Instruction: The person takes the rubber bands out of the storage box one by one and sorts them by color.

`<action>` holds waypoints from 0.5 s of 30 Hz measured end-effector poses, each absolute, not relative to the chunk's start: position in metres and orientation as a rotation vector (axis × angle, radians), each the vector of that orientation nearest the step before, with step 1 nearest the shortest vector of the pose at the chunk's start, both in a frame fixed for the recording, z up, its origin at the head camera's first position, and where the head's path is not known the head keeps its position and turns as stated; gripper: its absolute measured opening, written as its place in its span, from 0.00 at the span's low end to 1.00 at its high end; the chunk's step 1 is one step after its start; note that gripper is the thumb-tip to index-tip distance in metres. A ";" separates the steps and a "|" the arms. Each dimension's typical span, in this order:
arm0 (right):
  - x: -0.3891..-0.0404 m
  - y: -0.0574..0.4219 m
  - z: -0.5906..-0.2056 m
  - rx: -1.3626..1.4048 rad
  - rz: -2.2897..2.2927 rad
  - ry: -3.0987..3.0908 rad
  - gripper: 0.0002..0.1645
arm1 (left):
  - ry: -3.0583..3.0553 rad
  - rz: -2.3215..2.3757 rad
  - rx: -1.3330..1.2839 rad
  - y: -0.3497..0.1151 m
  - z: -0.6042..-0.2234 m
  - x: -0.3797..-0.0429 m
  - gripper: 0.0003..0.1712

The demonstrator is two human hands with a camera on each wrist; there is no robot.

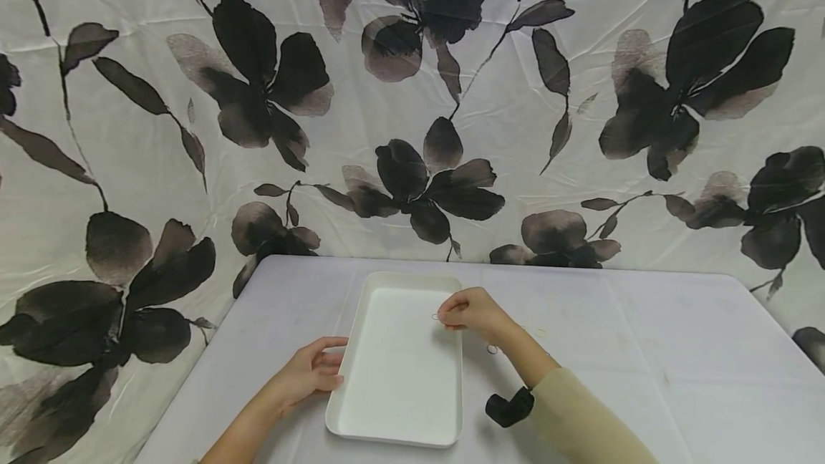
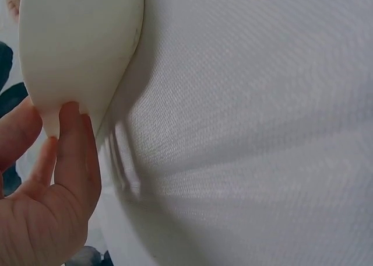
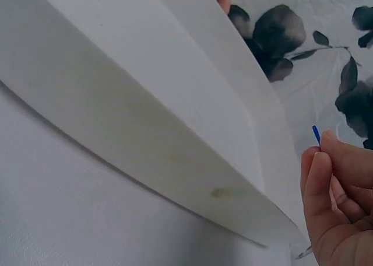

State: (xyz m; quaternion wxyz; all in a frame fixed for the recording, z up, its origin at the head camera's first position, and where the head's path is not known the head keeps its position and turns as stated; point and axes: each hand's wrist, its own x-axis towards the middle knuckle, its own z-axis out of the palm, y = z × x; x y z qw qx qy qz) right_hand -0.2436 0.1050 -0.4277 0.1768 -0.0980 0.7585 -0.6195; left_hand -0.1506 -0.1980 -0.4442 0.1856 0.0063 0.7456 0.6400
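Note:
A white rectangular tray [image 1: 399,371] lies on the table. My left hand [image 1: 303,374] holds its left side, with the fingertips [image 2: 70,117] against the outer wall near the rim. Over the tray's right rim, toward the far corner, my right hand [image 1: 473,313] pinches a small thin loop [image 1: 435,317] between thumb and fingertips. In the right wrist view a short blue end [image 3: 316,135] of the held piece sticks out above the fingertips; its kind I cannot tell. The inside of the tray shows nothing lying in it.
A dark small ring [image 1: 493,349] and a yellowish one [image 1: 541,333] lie on the white-covered table [image 1: 677,378] right of the tray, close to the right forearm. A black object [image 1: 509,407] sits beside the right sleeve. Behind the table hangs a flower-patterned cloth [image 1: 419,92].

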 end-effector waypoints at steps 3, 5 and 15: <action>-0.242 0.112 -0.426 -0.251 -1.752 2.150 0.06 | 2.097 1.796 0.012 -0.198 -0.444 -0.150 0.39; -0.241 0.117 -0.424 -0.248 -1.744 2.158 0.06 | 2.096 1.794 0.009 -0.198 -0.444 -0.150 0.39; -0.239 0.142 -0.418 -0.280 -1.707 2.194 0.08 | 2.091 1.806 0.005 -0.198 -0.443 -0.151 0.40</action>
